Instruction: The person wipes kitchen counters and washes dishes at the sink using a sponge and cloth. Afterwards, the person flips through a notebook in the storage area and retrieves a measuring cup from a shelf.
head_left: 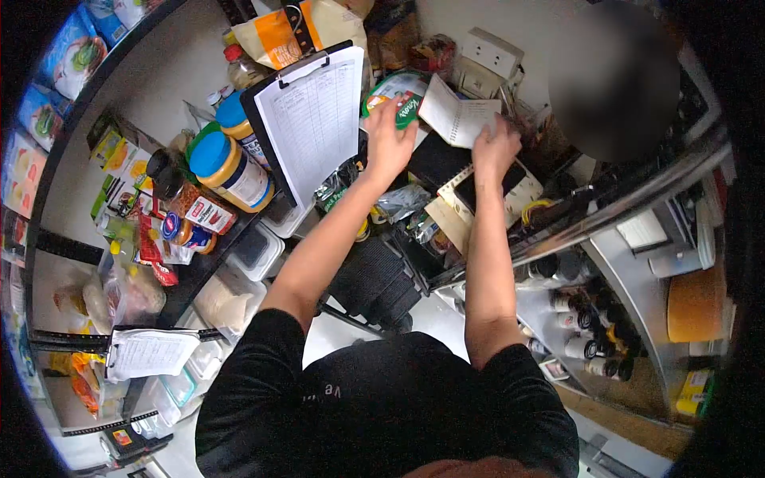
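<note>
A small spiral notebook [456,119] lies open, its pages showing handwriting. My right hand [496,150] is closed on its right-hand page edge. To the left, my left hand [389,142] reaches up with fingers apart, in front of a green-rimmed Knorr tub [408,110]. Whether the fingertips touch the tub, I cannot tell. Below my right hand is a dark flat item [506,185] on a pale, leaf-patterned book or board [522,182]. A clipboard [315,119] with a ruled sheet leans left of my left forearm.
Peanut butter jars with blue lids [231,171] and a red pepper jar [199,203] crowd the left shelf. A wall socket [492,52] is at the back. Small bottles [582,323] fill the lower right shelf. A black woven bag or seat [378,279] is below my arms.
</note>
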Available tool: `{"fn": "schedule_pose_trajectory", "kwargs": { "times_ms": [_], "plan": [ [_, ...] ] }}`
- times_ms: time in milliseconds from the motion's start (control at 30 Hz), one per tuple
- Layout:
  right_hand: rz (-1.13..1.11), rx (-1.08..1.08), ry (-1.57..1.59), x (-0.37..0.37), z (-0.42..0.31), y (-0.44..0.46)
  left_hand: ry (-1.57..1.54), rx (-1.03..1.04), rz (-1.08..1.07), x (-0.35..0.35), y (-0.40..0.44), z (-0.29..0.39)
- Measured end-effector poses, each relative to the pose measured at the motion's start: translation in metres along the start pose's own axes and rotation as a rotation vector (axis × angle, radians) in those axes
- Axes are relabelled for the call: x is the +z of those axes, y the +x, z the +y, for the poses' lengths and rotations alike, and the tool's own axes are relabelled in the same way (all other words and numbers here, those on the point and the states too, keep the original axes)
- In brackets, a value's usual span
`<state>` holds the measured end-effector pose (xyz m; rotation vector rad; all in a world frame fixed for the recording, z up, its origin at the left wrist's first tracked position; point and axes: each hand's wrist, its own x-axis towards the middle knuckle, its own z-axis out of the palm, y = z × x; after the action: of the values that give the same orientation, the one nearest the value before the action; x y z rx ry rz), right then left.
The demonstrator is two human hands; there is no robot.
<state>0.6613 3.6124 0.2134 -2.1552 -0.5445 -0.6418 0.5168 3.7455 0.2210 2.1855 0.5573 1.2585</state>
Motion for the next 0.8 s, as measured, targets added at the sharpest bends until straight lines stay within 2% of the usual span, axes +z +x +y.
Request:
{"fn": "schedule_pose_trajectory", "kwargs": {
  "times_ms": [33,67,133,200,267,333,400,467,500,567,600,667,700,733,767,800],
  "plan": [
    [0.101,-0.154,0.056,-0.002,-0.003,-0.010,-0.014,0.040,0.035,-0.013,-0.019,0.011],
    [0.112,-0.237,0.198,-0.015,-0.014,-0.019,-0.033,0.080,0.063,-0.027,-0.043,0.023],
    [0.071,-0.302,0.169,-0.047,-0.039,-0.048,-0.062,0.116,-0.003,-0.055,-0.100,0.050],
    [0.057,-0.379,0.301,-0.087,-0.055,-0.082,-0.079,0.201,-0.125,-0.068,-0.166,0.059],
    [-0.081,-0.490,0.315,-0.129,-0.058,-0.117,-0.187,0.158,-0.445,-0.078,-0.233,0.059],
    [-0.133,-0.514,0.314,-0.164,-0.055,-0.160,-0.291,0.121,-0.887,-0.078,-0.305,0.032],
    [-0.234,-0.436,0.271,-0.203,-0.050,-0.203,-0.435,-0.381,-1.552,-0.075,-0.376,0.005],
    [-0.214,-0.381,0.244,-0.237,-0.045,-0.242,-0.773,-0.195,-2.006,-0.052,-0.447,-0.041],
    [-0.227,-0.364,0.200,-0.253,-0.043,-0.260,-0.801,-0.135,-2.087,-0.056,-0.444,-0.021],
    [-0.279,-0.306,0.152,-0.285,-0.039,-0.296,-0.471,-0.053,-2.338,-0.084,-0.418,0.038],
    [-0.309,-0.267,0.147,-0.299,-0.037,-0.312,-0.480,0.008,-2.381,-0.083,-0.423,0.052],
    [-0.345,-0.228,0.096,-0.326,-0.033,-0.340,-0.350,0.254,-2.517,-0.082,-0.431,0.074],
    [-0.384,-0.223,0.110,-0.340,-0.029,-0.354,-0.512,0.358,-2.516,-0.079,-0.447,0.077],
    [-0.425,-0.218,0.128,-0.356,-0.024,-0.369,-0.498,0.411,-2.546,-0.075,-0.461,0.078],
    [-0.392,-0.195,0.101,-0.375,-0.020,-0.384,-0.529,0.320,-2.641,-0.074,-0.472,0.091],
    [-0.468,-0.125,0.062,-0.395,-0.015,-0.400,-0.556,0.217,-2.730,-0.073,-0.482,0.107]
  ]
}}
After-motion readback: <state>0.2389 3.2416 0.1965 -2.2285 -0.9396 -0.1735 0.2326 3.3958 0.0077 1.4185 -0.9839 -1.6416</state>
